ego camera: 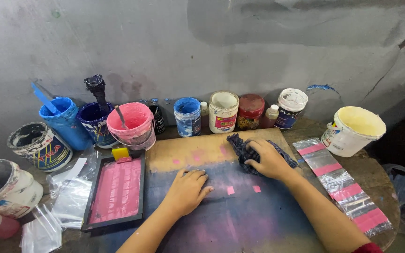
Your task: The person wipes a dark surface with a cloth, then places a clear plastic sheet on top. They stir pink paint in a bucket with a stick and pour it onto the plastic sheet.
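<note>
My right hand (269, 159) presses a crumpled dark checked cloth (241, 146) onto the stained wooden board (198, 152), near its far edge. My left hand (187, 189) lies flat on the dark, ink-smeared part of the board, fingers together, holding nothing. Two small pink marks (243, 189) sit on the board between my hands.
A pink-coated screen frame (116, 191) lies left of the board, with clear plastic bags (66, 197) beside it. Open paint pots line the wall: blue (64, 119), pink (131, 122), white (223, 110), and a cream bucket (354, 130) at right. Clear bags printed with pink bands (343, 185) lie right.
</note>
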